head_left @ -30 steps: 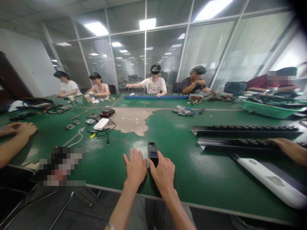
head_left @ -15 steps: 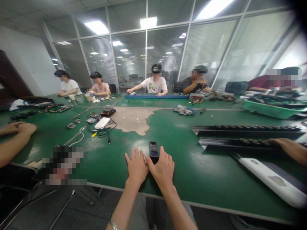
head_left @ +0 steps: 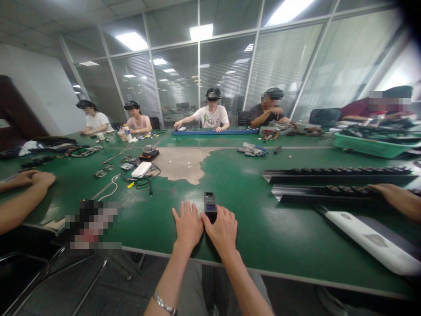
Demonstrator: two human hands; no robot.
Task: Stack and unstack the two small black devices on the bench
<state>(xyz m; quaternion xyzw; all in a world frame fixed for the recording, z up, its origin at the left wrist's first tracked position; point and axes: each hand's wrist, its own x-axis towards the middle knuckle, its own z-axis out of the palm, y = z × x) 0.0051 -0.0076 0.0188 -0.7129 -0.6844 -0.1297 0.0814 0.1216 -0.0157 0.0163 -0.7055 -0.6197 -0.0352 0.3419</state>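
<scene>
A small black device (head_left: 209, 203) with a bluish screen lies on the green table (head_left: 243, 184) right in front of me. My right hand (head_left: 222, 229) rests on its near end, fingers curled over it. My left hand (head_left: 187, 225) lies flat on the mat beside it, fingers stretched out and holding nothing, its thumb side touching my right hand.
A white oblong device (head_left: 371, 240) and long black ridged rails (head_left: 335, 175) lie to the right, with another person's hand (head_left: 396, 199) on them. Cables and a white gadget (head_left: 140, 169) sit at left centre. Another person's arm (head_left: 23, 193) rests at far left. Several people sit around the table.
My right hand's fingers have curled down over the near end of the black device. Both hands stay in about the same place; the view shifted slightly.
</scene>
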